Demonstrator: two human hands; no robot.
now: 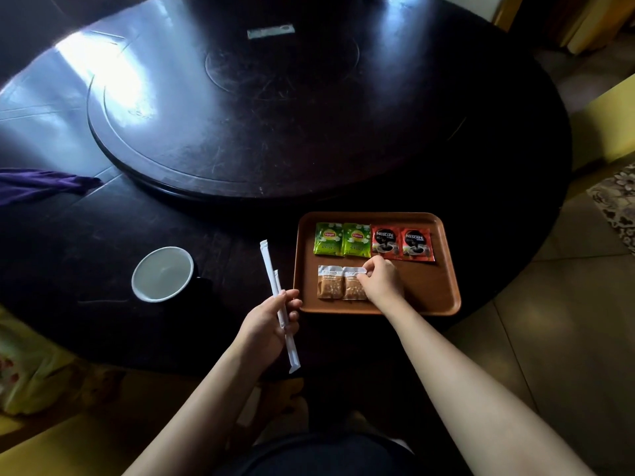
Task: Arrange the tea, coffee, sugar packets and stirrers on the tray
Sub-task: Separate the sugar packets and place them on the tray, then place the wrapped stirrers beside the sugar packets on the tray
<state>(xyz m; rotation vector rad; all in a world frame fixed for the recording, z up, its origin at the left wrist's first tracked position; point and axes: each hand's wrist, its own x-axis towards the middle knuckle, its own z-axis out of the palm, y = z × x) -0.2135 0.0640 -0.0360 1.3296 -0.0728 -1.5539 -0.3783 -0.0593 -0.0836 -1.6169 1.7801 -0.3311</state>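
Observation:
A brown tray (436, 290) lies on the dark round table. In its back row sit two green tea packets (342, 239) and, to their right, two red coffee packets (401, 243). Two brown sugar packets (340, 282) lie side by side in the front row. My right hand (379, 281) rests on the right sugar packet, fingertips pinching its top edge. My left hand (273, 319), left of the tray, grips two white paper-wrapped stirrers (275, 286) that stick out above and below the fist.
A white-lined dark mug (162, 273) stands left of the stirrers. A raised turntable (261, 108) fills the table's middle, with a small grey strip (270, 31) at the back. A purple cloth (44, 185) lies at the left edge.

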